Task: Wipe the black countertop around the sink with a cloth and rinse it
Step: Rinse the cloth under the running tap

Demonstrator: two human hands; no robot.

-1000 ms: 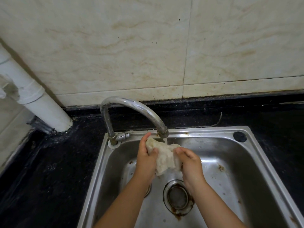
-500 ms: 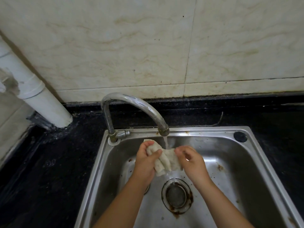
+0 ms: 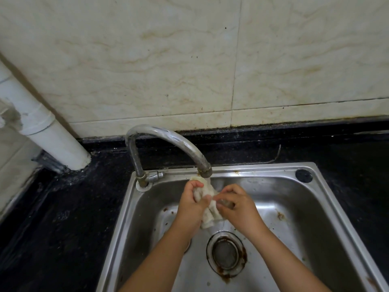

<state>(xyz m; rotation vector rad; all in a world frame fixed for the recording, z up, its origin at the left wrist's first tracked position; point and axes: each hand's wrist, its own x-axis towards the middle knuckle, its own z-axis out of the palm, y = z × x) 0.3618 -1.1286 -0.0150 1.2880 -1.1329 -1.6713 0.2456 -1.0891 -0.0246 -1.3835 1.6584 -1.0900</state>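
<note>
Hands hide most of cloth.

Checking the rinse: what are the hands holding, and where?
Both grip the cloth: left hand its upper bunch, right hand its right side.

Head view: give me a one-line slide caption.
Both hands, left hand and right hand, bunch a pale cloth under the faucet over the steel sink.

Pale cloth bunched, wet — over sink, under faucet.
</note>
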